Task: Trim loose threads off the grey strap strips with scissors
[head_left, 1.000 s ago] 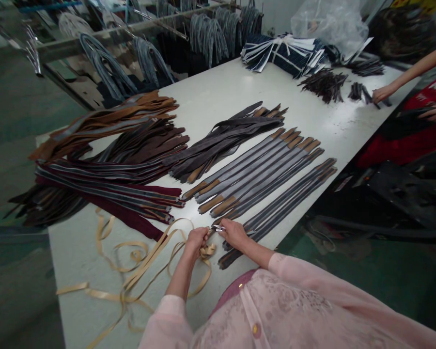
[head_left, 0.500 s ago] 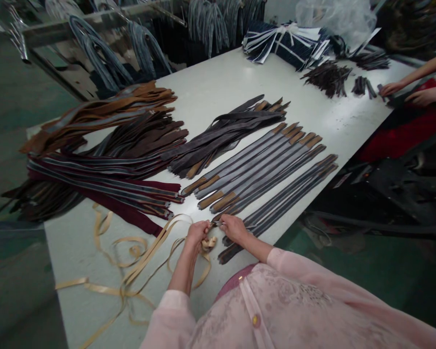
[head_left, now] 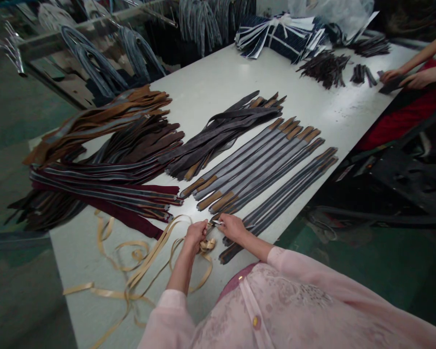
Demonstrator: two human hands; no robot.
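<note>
My left hand (head_left: 196, 233) is closed on the tan tape (head_left: 208, 245), and a bunched bit of it hangs below the fingers. Just to the right, my right hand (head_left: 232, 227) pinches a small silvery metal tool (head_left: 216, 222) whose tip points at the left fingers. Its exact kind is too small to make out. Both hands meet at the near end of a row of grey strips with brown ends (head_left: 252, 167). Dark grey strips (head_left: 287, 189) lie beside and partly under my right wrist. Loose tape (head_left: 145, 264) curls over the table left of my left arm.
Maroon strips (head_left: 105, 189), brown strips (head_left: 131, 104) and a dark strip pile (head_left: 225, 131) cover the left and middle of the white table (head_left: 210, 72). A tied denim bundle (head_left: 281, 39) lies at the back. A co-worker's hands (head_left: 403, 77) hold a dark piece at far right.
My hands stay almost in place, the fingers and silvery tool shifting only slightly. The view has moved a little. At far right, the co-worker's hands now hold a dark piece spread between them.
</note>
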